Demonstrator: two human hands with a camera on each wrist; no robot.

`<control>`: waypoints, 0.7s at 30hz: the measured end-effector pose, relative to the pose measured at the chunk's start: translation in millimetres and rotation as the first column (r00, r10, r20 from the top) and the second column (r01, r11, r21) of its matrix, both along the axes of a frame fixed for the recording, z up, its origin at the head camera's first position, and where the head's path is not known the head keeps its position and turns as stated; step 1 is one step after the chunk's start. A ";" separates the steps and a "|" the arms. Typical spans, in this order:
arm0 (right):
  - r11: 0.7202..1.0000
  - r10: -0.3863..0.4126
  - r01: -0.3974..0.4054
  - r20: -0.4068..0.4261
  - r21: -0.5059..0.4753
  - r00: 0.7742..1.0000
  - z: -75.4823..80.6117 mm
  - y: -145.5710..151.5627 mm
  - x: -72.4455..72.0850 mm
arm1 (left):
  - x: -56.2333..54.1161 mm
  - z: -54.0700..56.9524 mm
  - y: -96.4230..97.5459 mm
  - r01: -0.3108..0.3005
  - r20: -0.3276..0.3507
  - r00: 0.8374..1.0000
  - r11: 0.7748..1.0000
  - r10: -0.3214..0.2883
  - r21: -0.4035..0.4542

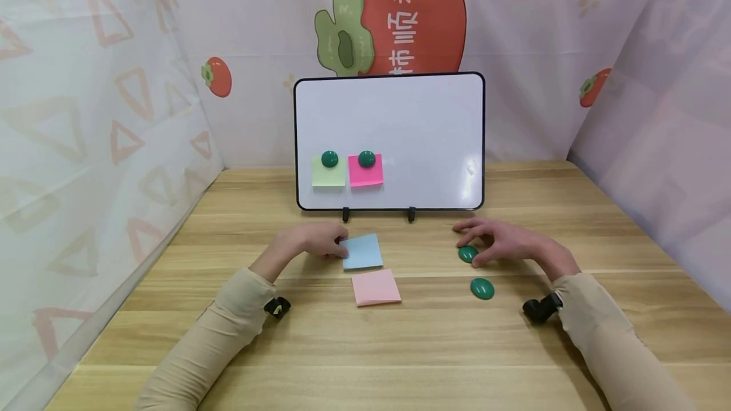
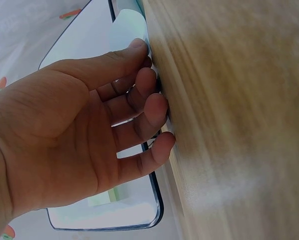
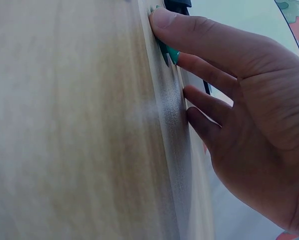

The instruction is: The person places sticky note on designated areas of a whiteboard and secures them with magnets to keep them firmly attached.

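Note:
My left hand (image 1: 324, 240) pinches the left edge of a light blue sticky note (image 1: 363, 252) on the table. In the left wrist view the thumb lies on the bent-up corner of the blue note (image 2: 129, 25), with the other fingers curled below. My right hand (image 1: 505, 241) has its thumb and a finger at opposite edges of a green round magnet (image 1: 467, 254). The right wrist view shows the thumb partly covering that magnet (image 3: 172, 54). A pink sticky note (image 1: 377, 288) lies just in front of the blue one, and a second green magnet (image 1: 482, 288) lies nearer me.
Behind both hands a whiteboard (image 1: 422, 125) stands on small black feet (image 1: 411, 214). On its lower left, green magnets hold a pale green note (image 1: 328, 176) and a bright pink note (image 1: 366, 175). Printed cloth (image 1: 531, 30) surrounds the wooden table (image 1: 320, 347).

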State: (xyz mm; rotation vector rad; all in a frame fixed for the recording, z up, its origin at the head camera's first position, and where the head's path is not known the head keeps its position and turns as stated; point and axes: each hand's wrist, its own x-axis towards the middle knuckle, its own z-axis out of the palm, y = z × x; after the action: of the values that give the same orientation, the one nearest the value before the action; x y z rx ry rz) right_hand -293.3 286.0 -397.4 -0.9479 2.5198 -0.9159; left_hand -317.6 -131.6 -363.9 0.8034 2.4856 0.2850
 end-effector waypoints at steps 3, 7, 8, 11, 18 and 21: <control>1.000 -0.003 0.003 -0.008 0.007 1.000 -1.0 0.0 -0.6 | -0.7 -1.1 -0.3 -0.002 0.001 1.000 1.000 0.002 0.001; 1.000 -0.014 0.014 -0.018 0.014 1.000 -1.2 -0.1 -0.6 | -2.5 -3.0 -0.3 -0.005 -0.001 1.000 1.000 0.005 -0.002; 1.000 -0.016 0.017 -0.020 0.016 1.000 -0.9 -0.2 -0.5 | -3.0 -3.3 -0.1 -0.005 -0.002 1.000 1.000 0.005 -0.005; 0.999 -0.023 0.024 -0.022 0.022 0.999 0.0 -0.3 -0.2 | -4.0 -3.0 0.7 -0.006 -0.001 1.000 1.000 0.006 -0.011; 0.999 -0.024 0.025 -0.027 0.035 0.999 1.1 -1.0 -0.4 | -4.9 -2.8 -0.4 0.025 -0.040 0.999 0.999 -0.025 -0.023; 0.999 -0.025 0.025 -0.024 0.033 0.999 1.5 -1.4 -0.3 | -4.2 -1.5 -0.8 0.033 -0.065 0.997 0.999 -0.034 -0.019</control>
State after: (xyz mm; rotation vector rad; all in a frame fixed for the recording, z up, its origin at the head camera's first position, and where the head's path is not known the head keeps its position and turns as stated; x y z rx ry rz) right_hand -293.6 284.6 -395.9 -0.9246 2.5644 -0.8714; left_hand -321.8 -132.4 -365.4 0.8586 2.5291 0.2279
